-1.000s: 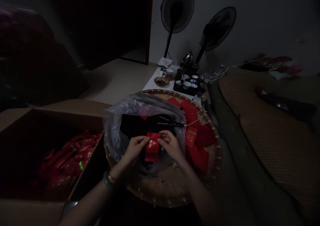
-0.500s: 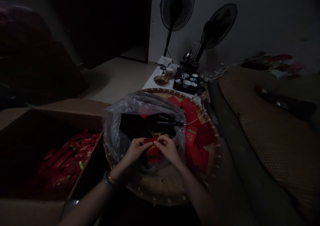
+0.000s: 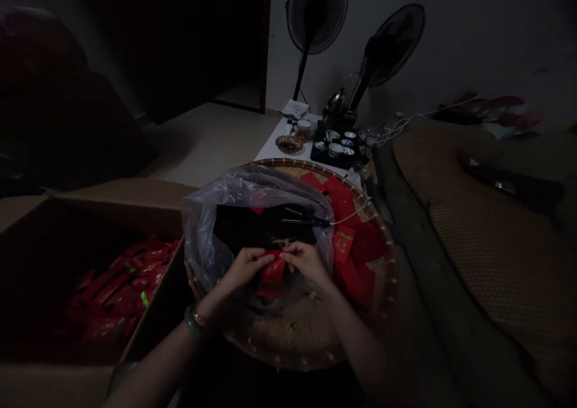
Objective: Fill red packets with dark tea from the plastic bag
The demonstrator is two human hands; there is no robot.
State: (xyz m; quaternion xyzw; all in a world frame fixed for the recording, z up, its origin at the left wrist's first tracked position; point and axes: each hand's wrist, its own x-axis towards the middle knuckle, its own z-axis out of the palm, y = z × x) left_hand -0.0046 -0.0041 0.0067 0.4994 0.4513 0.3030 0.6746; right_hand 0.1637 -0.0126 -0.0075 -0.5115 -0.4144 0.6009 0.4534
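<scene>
Between my hands is a small red packet (image 3: 271,274) with gold print, its top edge folded over. My left hand (image 3: 246,265) pinches its upper left, and my right hand (image 3: 306,262) pinches its upper right. Just beyond the hands, a clear plastic bag (image 3: 261,182) lies wide at the mouth, with dark loose material (image 3: 246,225) inside. Across the bag's right side rests a thin dark tool (image 3: 306,222) with a white cord. The bag stands in a round woven bamboo tray (image 3: 288,348). More red packets (image 3: 344,244) lie in the tray on the right.
On the left, a cardboard box (image 3: 121,191) holds a heap of red packets (image 3: 121,288). Behind the tray, a white table (image 3: 270,146) bears a black tea tray (image 3: 322,154) with several cups. Two fans (image 3: 318,14) stand at the wall. A woven mat (image 3: 478,234) covers the seat on the right.
The packet stood upright and flat with its print showing; now its top is folded down. My hands have come closer together and slightly lower along its top edge.
</scene>
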